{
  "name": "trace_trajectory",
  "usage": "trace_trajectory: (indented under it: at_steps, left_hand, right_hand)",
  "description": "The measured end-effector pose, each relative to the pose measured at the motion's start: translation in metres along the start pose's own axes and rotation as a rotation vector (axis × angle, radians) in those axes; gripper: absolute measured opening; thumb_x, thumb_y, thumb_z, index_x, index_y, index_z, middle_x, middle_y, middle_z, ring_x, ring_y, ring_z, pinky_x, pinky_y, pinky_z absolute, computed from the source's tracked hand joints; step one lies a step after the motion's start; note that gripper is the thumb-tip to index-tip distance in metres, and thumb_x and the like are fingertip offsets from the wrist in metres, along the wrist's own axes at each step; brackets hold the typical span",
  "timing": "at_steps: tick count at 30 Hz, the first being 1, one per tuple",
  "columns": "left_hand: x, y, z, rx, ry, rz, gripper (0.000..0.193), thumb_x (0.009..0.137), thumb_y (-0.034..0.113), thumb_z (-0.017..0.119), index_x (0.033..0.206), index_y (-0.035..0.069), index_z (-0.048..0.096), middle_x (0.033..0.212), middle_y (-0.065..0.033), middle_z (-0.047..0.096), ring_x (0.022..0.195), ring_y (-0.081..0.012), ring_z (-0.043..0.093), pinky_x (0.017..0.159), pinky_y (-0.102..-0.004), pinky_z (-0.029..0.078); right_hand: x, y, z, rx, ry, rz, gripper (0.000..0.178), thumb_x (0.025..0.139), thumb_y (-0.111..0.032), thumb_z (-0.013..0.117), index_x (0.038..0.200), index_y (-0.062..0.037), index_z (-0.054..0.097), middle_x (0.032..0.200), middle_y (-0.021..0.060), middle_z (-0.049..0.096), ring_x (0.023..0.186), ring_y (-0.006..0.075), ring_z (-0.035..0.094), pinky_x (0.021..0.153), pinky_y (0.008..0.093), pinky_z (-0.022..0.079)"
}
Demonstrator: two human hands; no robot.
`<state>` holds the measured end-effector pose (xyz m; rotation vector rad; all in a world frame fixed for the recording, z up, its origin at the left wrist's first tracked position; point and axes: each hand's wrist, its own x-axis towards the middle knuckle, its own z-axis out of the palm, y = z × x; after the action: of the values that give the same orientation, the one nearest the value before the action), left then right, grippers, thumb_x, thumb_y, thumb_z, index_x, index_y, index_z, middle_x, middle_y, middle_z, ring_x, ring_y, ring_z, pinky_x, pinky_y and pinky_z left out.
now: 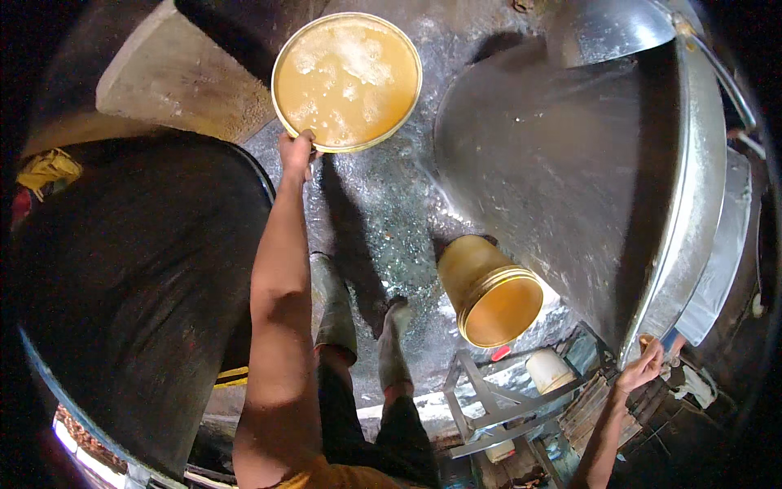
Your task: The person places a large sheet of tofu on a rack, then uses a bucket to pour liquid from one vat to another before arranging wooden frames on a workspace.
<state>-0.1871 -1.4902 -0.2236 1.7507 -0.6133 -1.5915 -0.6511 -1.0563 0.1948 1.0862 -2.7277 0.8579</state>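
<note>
A round yellow bucket, brimming with cloudy amber liquid and patches of pale foam, is at the top centre. My left hand grips its near rim, with the arm stretched far forward. At the lower right, my right hand is beside the near end of a large vat's metal rim. Its fingers are curled together, and what they hold, if anything, is too small to make out. A second yellow bucket, with orange-brown colour inside its mouth, stands on the wet floor between the two hands.
A big dark vessel fills the left side, near a pale slab. A shiny metal bowl is at the upper right. Below lie a metal frame and a small white container. My boots stand on wet floor.
</note>
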Motion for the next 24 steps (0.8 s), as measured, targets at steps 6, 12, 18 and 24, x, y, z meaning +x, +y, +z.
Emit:
trace_trajectory:
  at_steps: [6,12,18,24]
  left_hand:
    - [-0.008,-0.01,0.009,0.001,-0.065,0.023,0.023,0.071,0.0,0.053,0.093,-0.007,0.051,0.068,-0.0144,0.061,0.043,-0.0196,0.055,0.033,-0.0291,0.039]
    - [-0.081,-0.061,0.043,-0.41,0.034,-0.054,0.03,0.072,-0.008,0.05,0.102,-0.003,0.048,0.073,-0.0102,0.054,0.044,-0.0168,0.047,0.032,-0.0271,0.03]
    - [-0.133,-0.13,0.039,-0.57,0.15,-0.087,0.023,0.073,-0.003,0.053,0.095,-0.003,0.053,0.073,-0.0121,0.057,0.047,-0.0178,0.05,0.036,-0.0274,0.033]
    - [-0.194,-0.206,0.017,-0.607,0.095,-0.115,0.006,0.074,0.0,0.049,0.078,0.002,0.053,0.06,-0.0084,0.053,0.042,-0.0173,0.048,0.037,-0.0284,0.035]
  right_hand:
    - [0.004,0.01,0.003,0.04,0.033,-0.063,0.032,0.099,-0.021,0.047,0.084,0.0042,0.06,0.083,0.0053,0.06,0.078,0.0119,0.052,0.074,0.0275,0.042]
    - [0.001,0.004,0.004,0.013,0.041,-0.119,0.031,0.099,-0.019,0.046,0.083,0.0044,0.058,0.079,0.0048,0.058,0.076,0.0122,0.052,0.073,0.0275,0.043]
    - [-0.006,-0.015,0.012,0.062,0.017,-0.101,0.035,0.1,-0.023,0.044,0.085,0.005,0.059,0.078,0.005,0.057,0.073,0.0123,0.051,0.069,0.0286,0.043]
    - [-0.005,-0.029,0.012,0.145,-0.127,-0.126,0.032,0.1,-0.014,0.038,0.105,0.0111,0.057,0.101,0.0181,0.061,0.096,0.0251,0.059,0.089,0.037,0.046]
